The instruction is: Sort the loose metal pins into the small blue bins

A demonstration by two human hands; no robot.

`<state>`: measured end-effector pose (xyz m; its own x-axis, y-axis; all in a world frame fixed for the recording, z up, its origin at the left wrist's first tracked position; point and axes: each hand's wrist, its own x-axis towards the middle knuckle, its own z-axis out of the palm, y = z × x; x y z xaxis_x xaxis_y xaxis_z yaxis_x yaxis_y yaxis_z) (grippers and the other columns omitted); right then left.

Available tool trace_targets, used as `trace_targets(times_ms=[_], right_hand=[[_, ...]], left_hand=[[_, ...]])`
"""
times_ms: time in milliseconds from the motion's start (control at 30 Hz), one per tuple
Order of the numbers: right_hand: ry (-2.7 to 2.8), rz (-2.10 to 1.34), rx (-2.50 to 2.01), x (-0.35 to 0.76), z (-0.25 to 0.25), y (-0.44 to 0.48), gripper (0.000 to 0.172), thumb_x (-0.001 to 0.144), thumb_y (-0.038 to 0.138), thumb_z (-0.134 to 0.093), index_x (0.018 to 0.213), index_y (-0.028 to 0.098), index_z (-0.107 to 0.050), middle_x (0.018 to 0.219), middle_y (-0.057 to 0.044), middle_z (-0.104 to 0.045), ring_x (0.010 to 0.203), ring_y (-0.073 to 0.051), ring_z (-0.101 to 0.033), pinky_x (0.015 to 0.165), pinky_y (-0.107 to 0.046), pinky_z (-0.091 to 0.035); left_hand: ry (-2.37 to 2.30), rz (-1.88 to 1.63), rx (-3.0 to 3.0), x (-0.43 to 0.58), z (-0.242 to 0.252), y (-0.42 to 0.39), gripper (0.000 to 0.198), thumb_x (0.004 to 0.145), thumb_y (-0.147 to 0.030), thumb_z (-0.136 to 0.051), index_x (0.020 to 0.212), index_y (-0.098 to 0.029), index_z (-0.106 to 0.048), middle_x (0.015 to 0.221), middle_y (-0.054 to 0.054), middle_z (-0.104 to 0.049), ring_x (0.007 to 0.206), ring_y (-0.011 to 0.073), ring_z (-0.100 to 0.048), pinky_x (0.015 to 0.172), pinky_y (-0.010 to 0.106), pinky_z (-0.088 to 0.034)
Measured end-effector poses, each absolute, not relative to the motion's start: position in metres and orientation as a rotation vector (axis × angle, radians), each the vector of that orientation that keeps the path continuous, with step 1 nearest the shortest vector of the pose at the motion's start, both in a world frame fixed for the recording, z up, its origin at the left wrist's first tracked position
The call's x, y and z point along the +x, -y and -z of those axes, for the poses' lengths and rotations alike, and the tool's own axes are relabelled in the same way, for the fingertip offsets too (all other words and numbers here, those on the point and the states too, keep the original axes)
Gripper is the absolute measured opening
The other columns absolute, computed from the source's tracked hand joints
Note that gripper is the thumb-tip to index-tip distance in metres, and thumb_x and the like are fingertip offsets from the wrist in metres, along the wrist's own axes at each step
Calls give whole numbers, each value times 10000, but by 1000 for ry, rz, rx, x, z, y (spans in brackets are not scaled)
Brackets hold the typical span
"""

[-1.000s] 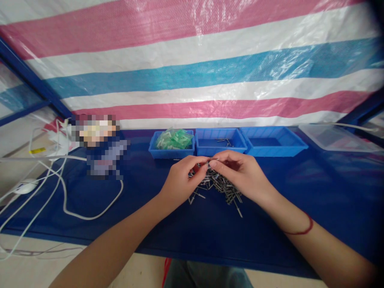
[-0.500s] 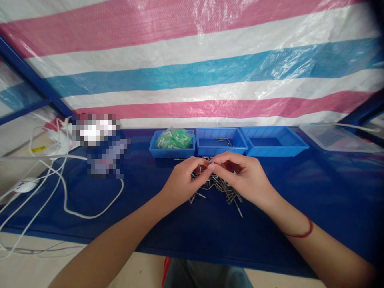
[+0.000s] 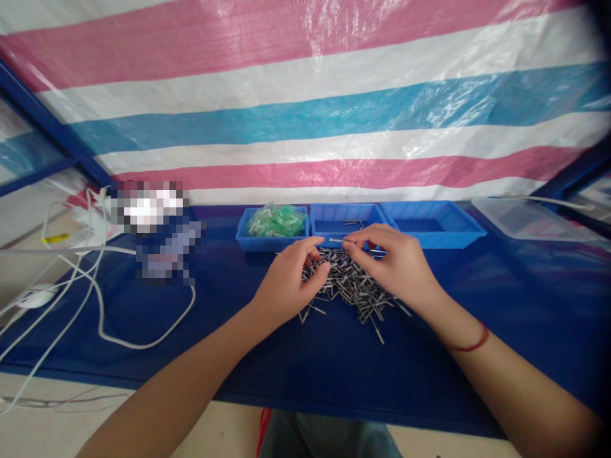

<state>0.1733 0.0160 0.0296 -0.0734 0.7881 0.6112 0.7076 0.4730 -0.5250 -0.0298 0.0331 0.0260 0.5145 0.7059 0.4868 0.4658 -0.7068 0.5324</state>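
Observation:
Between thumb and fingers, my right hand (image 3: 394,261) pinches a thin metal blind rivet (image 3: 337,240), which points left above the pile. My left hand (image 3: 289,280) is open beside it, thumb and index finger apart with nothing seen between them. Under and between both hands lies a heap of loose blind rivets (image 3: 356,289) on the blue table (image 3: 305,369). Just behind the hands, a blue bin (image 3: 334,242) holds a few rivets, partly hidden by my right hand.
A left blue bin (image 3: 272,243) holds green plastic packets (image 3: 277,221). Another blue bin (image 3: 434,238) stands at the right, near a clear plastic lid (image 3: 515,219). White cables (image 3: 143,345) loop over the table's left side. Behind everything hangs a striped tarp (image 3: 305,121).
My hands have come apart. My right hand has moved slightly up and to the right with the rivet; the left thumb and index finger have parted.

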Motion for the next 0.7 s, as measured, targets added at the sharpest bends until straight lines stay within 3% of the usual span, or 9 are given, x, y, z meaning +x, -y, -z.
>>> trace_targets(times_ms=[233, 433, 700], right_hand=[[1776, 406, -1588, 192, -13, -40, 260, 871, 386, -545, 957, 201, -705, 795, -70, -682, 793, -250, -567, 685, -358, -348], [1827, 254, -1511, 179, -15, -28, 276, 890, 376, -500, 981, 198, -690, 787, -53, -680, 772, -233, -572, 713, -351, -363], [1888, 51, -1409, 163, -16, -15, 193, 867, 275, -518, 906, 195, -690, 782, -51, -680, 794, -220, -592, 747, -356, -410]], left_hand=[[-805, -610, 2784, -30, -24, -31, 238, 902, -379, -537, 1028, -229, -672, 1038, 50, -635, 975, 192, -531, 842, 340, -375], [-716, -388, 2964, -28, -20, -28, 196, 920, -358, -530, 1023, -294, -684, 1046, 14, -622, 986, 180, -501, 779, 332, -300], [-765, -394, 3003, -26, -20, -27, 141, 916, -309, -540, 909, -235, -659, 1027, 7, -622, 956, 173, -505, 776, 333, -272]])
